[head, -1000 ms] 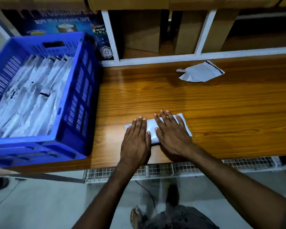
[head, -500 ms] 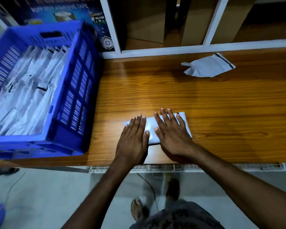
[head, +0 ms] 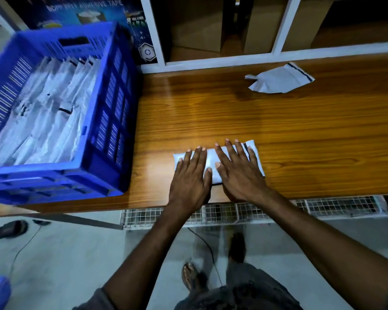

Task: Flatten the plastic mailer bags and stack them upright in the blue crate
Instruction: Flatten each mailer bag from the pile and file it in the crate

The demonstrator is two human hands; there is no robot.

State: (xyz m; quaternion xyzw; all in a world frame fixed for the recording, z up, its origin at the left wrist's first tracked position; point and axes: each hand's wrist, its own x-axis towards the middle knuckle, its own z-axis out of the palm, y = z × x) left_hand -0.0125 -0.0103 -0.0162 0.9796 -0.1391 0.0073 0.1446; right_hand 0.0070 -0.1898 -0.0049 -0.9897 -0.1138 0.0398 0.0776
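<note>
A white plastic mailer bag lies flat near the front edge of the wooden table. My left hand presses on its left part with straight fingers. My right hand presses on its right part, fingers spread flat. A second, crumpled white mailer bag with a dark strip lies at the back right of the table. The blue crate stands at the table's left end and holds several white mailer bags standing on edge.
White-framed shelving with brown cardboard boxes runs along the table's back edge. A dark blue tape carton stands behind the crate. Wire mesh hangs below the front edge. A sandal and a cable lie on the floor.
Both hands stay flat on the mailer bag, with the right fingers spread a little wider toward its right end. The camera has shifted slightly.
</note>
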